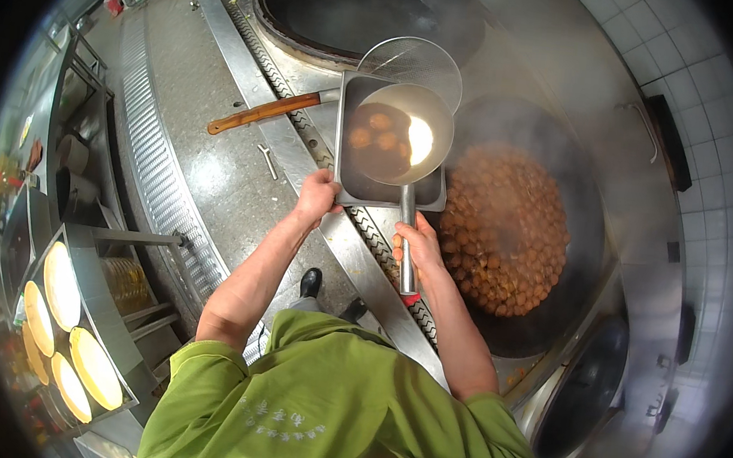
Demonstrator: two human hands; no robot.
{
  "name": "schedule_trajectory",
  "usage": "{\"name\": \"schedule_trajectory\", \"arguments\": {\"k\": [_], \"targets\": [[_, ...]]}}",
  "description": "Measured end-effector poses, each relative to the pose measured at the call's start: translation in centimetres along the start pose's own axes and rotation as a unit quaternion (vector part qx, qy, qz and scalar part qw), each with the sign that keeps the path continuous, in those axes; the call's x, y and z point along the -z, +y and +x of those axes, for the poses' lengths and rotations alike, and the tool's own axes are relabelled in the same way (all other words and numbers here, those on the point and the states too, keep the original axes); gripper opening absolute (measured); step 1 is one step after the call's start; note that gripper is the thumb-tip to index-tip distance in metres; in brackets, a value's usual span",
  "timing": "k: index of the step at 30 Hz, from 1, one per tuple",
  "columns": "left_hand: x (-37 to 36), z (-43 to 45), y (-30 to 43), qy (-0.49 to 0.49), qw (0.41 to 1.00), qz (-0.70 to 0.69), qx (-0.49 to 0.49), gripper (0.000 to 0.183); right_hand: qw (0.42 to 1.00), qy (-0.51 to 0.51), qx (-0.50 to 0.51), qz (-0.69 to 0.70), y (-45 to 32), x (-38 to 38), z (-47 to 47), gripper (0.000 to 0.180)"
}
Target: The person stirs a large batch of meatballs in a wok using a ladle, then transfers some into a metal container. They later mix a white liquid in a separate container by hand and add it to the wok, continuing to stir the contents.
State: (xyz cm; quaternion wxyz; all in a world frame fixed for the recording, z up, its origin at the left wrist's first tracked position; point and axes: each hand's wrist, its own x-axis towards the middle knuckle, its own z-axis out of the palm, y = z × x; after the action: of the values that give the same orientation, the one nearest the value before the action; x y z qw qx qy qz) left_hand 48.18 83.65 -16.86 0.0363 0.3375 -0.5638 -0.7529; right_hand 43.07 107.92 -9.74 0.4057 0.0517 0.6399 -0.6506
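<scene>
My left hand (319, 196) grips the near left corner of a rectangular steel pan (361, 193). In my right hand (418, 241) is the tubular handle of a steel ladle (442, 135), whose wide bowl is over the pan. Dark brown liquid with several round brown food pieces (380, 123) lies in the bowl. Under the pan's far side shows a round wire-mesh strainer (418, 59); a wooden handle (262, 113) juts out to the left of the pan. To the right, a large steaming wok (589, 233) holds many round brown pieces in liquid (508, 234).
A second large wok (352, 5) sits at the far end of the stove. A metal drain channel with a grate (263, 59) runs along the stove's front. Dark round lids (586, 388) lean at the lower right. At left stand a worktable with pale round items (96, 366) and shelves with pots.
</scene>
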Motion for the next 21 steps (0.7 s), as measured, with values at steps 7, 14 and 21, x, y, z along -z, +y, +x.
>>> {"name": "schedule_trajectory", "arguments": {"k": [7,14,21], "targets": [[0.1,0.1,0.0,-0.008,1.000,-0.003,-0.008,0.005,0.999,0.021,0.048,-0.012,0.3,-2.8,0.4,0.040],[0.4,0.5,-0.4,-0.017,1.000,-0.010,-0.002,0.003,0.992,0.064,0.088,-0.061,1.4,-5.9,-0.5,0.059],[0.3,0.3,-0.1,-0.022,1.000,-0.011,0.002,0.003,0.984,0.089,0.111,-0.104,3.5,-7.0,-1.1,0.067]]}}
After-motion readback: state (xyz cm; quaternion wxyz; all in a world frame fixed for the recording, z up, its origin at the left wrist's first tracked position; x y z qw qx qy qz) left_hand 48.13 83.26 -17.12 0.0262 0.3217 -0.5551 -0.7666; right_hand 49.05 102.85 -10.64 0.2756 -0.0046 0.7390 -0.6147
